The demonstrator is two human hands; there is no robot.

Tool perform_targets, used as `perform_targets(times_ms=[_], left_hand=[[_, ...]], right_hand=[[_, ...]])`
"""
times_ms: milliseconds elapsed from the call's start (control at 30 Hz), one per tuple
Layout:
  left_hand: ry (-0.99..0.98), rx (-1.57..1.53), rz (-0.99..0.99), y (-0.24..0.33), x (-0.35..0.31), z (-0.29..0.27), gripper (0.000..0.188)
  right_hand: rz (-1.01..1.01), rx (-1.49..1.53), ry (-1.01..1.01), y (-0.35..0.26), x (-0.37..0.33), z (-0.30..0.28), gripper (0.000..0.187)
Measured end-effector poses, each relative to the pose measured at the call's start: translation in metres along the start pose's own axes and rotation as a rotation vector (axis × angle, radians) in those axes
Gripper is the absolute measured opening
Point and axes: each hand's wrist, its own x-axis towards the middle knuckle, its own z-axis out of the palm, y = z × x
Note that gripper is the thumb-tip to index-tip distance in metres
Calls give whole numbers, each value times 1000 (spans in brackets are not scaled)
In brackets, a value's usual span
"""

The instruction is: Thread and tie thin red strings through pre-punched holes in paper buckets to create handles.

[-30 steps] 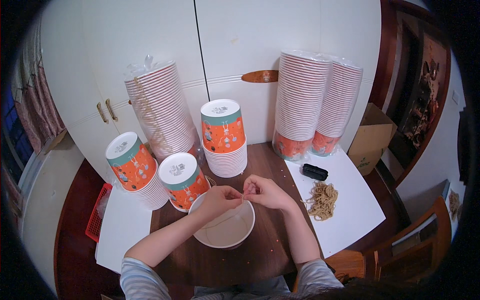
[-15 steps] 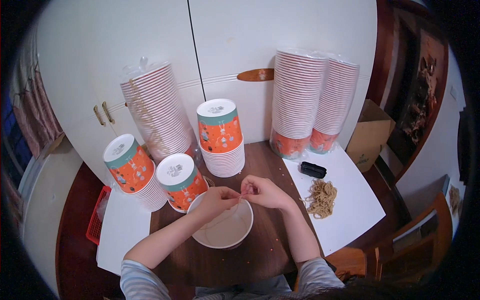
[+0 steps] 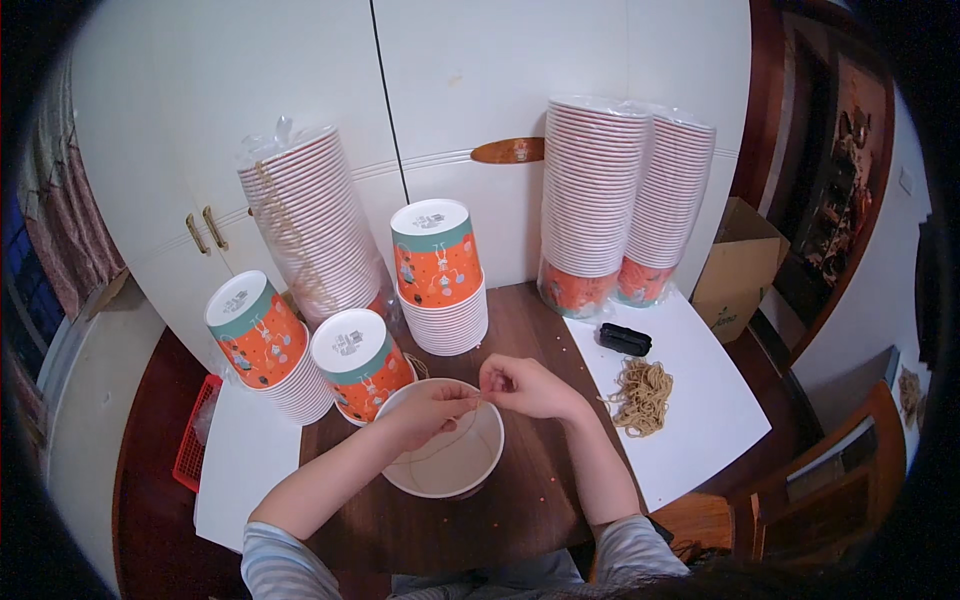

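Dark wood table (image 3: 530, 500) with white sheets at either side, backed by tall plastic-wrapped stacks of paper bowls (image 3: 310, 225) and (image 3: 625, 195), plus three shorter upturned stacks in orange and teal (image 3: 440, 275) near the middle. White paper bowl (image 3: 445, 452) upright at the table's centre, just below both hands, with a heap of tan string pieces (image 3: 640, 395) and a small black object (image 3: 625, 339) lying on the right sheet. Left hand (image 3: 435, 408) and right hand (image 3: 520, 385) nearly touching above the bowl's rim, fingers of each pinched shut on a thin string (image 3: 455, 435) looping down into the bowl.
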Motion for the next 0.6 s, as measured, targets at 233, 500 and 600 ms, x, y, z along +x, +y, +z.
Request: perform_targets(times_ms=[233,500,600], left_hand=[[-62,-148,-94,-1,1,-2,8],[-91,-183,-90,3,0,-5,8],[-112,-175,-85,4,-1,-6,9]], right_hand=[[-45,-25,-30,-2,0,-1,12],[-162,-101,-28,-9,-1,-3,12],[-157,-104,-38,-9,-2,-5,11]])
